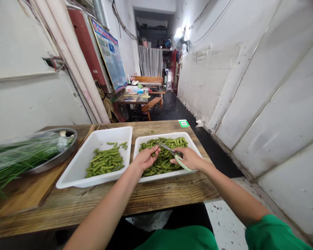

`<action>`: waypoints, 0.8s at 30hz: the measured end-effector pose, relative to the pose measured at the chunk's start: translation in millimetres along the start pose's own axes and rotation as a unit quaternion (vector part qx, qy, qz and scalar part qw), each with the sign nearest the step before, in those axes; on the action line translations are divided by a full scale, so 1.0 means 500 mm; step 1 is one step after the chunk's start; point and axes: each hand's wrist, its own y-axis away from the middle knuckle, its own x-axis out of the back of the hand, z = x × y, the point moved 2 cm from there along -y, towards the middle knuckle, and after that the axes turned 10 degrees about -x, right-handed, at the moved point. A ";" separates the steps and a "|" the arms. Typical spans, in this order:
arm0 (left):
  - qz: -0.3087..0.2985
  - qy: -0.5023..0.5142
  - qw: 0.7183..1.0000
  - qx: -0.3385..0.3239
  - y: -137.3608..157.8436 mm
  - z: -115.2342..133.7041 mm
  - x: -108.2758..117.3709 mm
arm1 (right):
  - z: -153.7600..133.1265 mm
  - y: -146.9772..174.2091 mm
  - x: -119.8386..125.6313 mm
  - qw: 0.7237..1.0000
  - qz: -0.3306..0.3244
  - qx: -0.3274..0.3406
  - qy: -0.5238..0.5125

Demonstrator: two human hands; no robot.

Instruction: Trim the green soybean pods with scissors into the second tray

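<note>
A wooden table point(172, 191) with dark, streaked grain supports a left white tray point(100, 138) and, just beside it, a right white tray point(156, 178). A wooden board point(23, 199) lies at the left end, a green-bordered code label point(183, 123) at the far right corner, and green scraps point(149, 132) behind the right white tray.

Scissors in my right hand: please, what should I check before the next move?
1. Scissors held by right hand: ok.
2. Left hand clear of the blades: not ok, it looks close to their tips.
3. Pod in left hand: cannot tell, too small.
4. Right tray below the scissors: ok.
5. Left tray has room: ok, bare floor shows beside its green pods.
</note>
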 end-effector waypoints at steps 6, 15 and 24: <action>0.029 0.031 0.999 -0.006 -0.007 -0.004 0.004 | -0.005 -0.002 -0.002 1.000 -0.002 0.005 -0.007; 0.058 0.039 0.998 0.009 -0.008 -0.006 0.004 | -0.007 -0.007 -0.012 1.000 -0.013 0.002 0.003; 0.116 -0.020 0.986 0.119 -0.016 -0.035 0.018 | -0.002 -0.006 -0.013 0.995 -0.072 0.006 0.076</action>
